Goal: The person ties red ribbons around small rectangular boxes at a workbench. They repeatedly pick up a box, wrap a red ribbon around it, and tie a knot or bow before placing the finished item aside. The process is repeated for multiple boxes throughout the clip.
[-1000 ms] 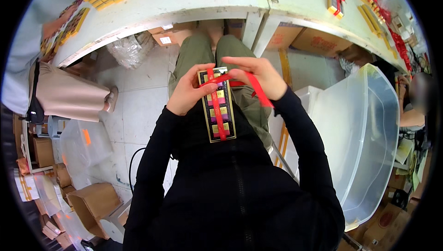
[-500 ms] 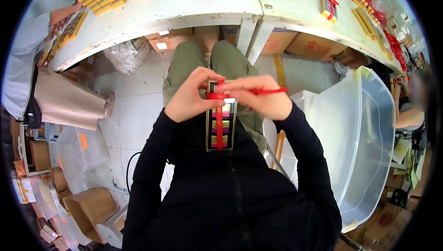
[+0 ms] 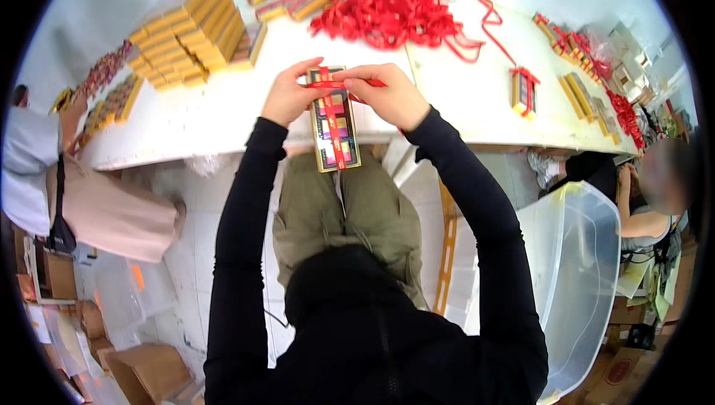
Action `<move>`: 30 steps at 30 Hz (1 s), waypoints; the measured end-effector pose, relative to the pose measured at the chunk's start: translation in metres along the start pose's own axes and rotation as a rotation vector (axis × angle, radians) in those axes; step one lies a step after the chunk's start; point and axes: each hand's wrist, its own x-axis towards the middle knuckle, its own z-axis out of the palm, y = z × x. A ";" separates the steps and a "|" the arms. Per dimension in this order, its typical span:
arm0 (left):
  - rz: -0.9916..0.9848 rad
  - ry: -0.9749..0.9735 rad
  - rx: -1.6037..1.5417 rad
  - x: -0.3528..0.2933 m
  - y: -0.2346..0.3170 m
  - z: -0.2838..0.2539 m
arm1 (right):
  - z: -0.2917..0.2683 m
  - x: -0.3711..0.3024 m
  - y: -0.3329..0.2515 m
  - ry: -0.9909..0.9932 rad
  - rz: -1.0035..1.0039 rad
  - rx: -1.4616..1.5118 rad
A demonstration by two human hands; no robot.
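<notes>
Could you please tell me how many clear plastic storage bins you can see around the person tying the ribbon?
1: a large clear plastic bin stands on the floor at the person's right, below the white table. Others may be hidden outside the view.

A long white counter (image 3: pixel 462 100) spans the top — pale floor (image 3: pixel 223 204) beneath, cardboard boxes (image 3: pixel 145 368) lower left, clear plastic tub (image 3: pixel 573 271) right.

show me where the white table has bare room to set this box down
Bare patches of table: between the yellow box stack and the held box, and right of the right hand before the tied box. Crowded: ribbon pile and the far right edge.
</notes>
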 end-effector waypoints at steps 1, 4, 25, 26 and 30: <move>0.002 0.048 0.091 0.023 -0.010 0.003 | -0.007 0.028 0.012 0.084 0.015 -0.014; -0.025 0.034 0.460 0.071 -0.041 0.020 | -0.029 0.082 0.046 0.156 0.056 -0.431; -0.120 0.428 -0.751 0.093 -0.046 0.022 | -0.007 0.070 0.092 0.009 0.209 -0.834; -0.094 0.374 -0.726 0.098 -0.047 0.025 | -0.008 0.070 0.094 -0.037 0.253 -0.846; -0.019 0.233 0.138 0.107 -0.057 0.036 | -0.035 0.078 0.107 -0.024 0.077 -0.746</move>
